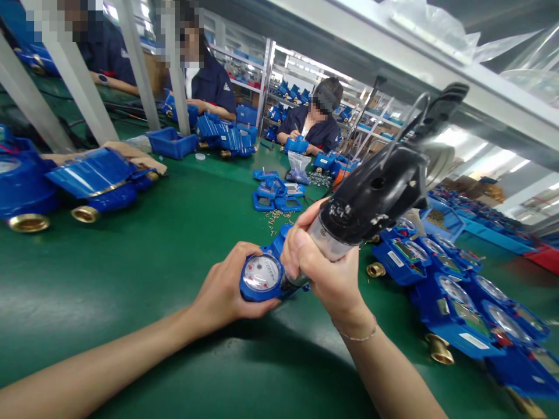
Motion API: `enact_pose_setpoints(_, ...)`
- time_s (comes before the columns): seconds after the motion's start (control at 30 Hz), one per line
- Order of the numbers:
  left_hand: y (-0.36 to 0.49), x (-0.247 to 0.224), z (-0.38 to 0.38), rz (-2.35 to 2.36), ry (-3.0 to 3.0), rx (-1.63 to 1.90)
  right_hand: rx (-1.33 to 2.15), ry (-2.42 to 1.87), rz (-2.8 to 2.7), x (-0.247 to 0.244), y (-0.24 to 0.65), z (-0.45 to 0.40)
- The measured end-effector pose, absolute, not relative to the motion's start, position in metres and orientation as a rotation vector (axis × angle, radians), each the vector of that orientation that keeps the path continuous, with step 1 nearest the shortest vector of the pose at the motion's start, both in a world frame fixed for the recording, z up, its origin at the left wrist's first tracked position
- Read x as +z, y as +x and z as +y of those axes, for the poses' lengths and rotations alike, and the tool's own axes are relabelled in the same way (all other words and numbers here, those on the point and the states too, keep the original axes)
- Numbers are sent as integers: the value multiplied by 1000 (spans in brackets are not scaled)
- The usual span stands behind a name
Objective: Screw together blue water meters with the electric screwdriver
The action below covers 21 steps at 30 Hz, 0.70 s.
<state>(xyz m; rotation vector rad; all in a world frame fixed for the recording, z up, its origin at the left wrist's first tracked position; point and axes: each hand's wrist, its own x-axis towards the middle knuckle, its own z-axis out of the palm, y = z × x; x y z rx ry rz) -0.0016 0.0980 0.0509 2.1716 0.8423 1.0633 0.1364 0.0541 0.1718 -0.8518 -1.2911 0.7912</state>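
Note:
My left hand is wrapped round the near side of a blue water meter with a round white dial, low in the middle of the head view. Closed round the silver lower part of a black power screwdriver is my right hand. The tool is tilted, its lower end at the meter's right side; its tip is hidden. Just beyond the meter lie small loose screws and several blue frame-like covers.
Rows of blue meters with brass fittings stand at the right. More blue meters are at the left, near metal posts and a blue bin. Several people sit across the green table. A shelf edge runs overhead.

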Motion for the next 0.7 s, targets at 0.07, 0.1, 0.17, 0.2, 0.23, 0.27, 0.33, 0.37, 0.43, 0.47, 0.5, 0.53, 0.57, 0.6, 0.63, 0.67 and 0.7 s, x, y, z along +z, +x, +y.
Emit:
enact_pose_setpoints(0.07, -1, 50, 98, 843, 2172, 1063, 803, -832, -1313, 172, 137, 56)
enact_pose_setpoints(0.1, -1, 50, 98, 842, 2171, 1066, 818, -818, -1311, 172, 137, 57)
enact_pose_setpoints(0.17, -1, 50, 98, 837, 2169, 1071, 870, -782, -1295, 173, 139, 58)
enact_pose_setpoints(0.2, -1, 50, 99, 836, 2168, 1074, 901, -765, -1289, 173, 140, 59)
enact_pose_setpoints(0.23, -1, 50, 99, 834, 2168, 1078, 929, -752, -1288, 174, 141, 59)
enact_pose_setpoints(0.27, -1, 50, 99, 834, 2167, 1081, 950, -740, -1291, 174, 142, 59)
enact_pose_setpoints(0.33, -2, 50, 98, 829, 2165, 1078, 983, -715, -1300, 174, 142, 59)
enact_pose_setpoints(0.37, -2, 50, 98, 826, 2163, 1074, 991, -712, -1306, 174, 142, 59)
enact_pose_setpoints(0.43, -2, 50, 98, 817, 2160, 1066, 975, -735, -1315, 174, 141, 59)
enact_pose_setpoints(0.47, -2, 50, 98, 813, 2159, 1064, 955, -754, -1317, 175, 141, 59)
enact_pose_setpoints(0.5, -2, 51, 98, 811, 2156, 1066, 934, -771, -1316, 175, 140, 59)
enact_pose_setpoints(0.53, -2, 51, 98, 811, 2153, 1068, 921, -780, -1312, 175, 139, 59)
enact_pose_setpoints(0.57, -2, 51, 98, 812, 2149, 1069, 927, -776, -1307, 176, 139, 59)
enact_pose_setpoints(0.6, -2, 52, 98, 811, 2148, 1068, 951, -760, -1300, 177, 138, 59)
enact_pose_setpoints(0.63, -2, 52, 98, 811, 2148, 1066, 983, -736, -1294, 177, 138, 59)
enact_pose_setpoints(0.67, -2, 52, 98, 811, 2149, 1063, 1017, -712, -1288, 178, 139, 60)
enact_pose_setpoints(0.7, -2, 52, 98, 811, 2151, 1062, 1048, -693, -1284, 179, 139, 60)
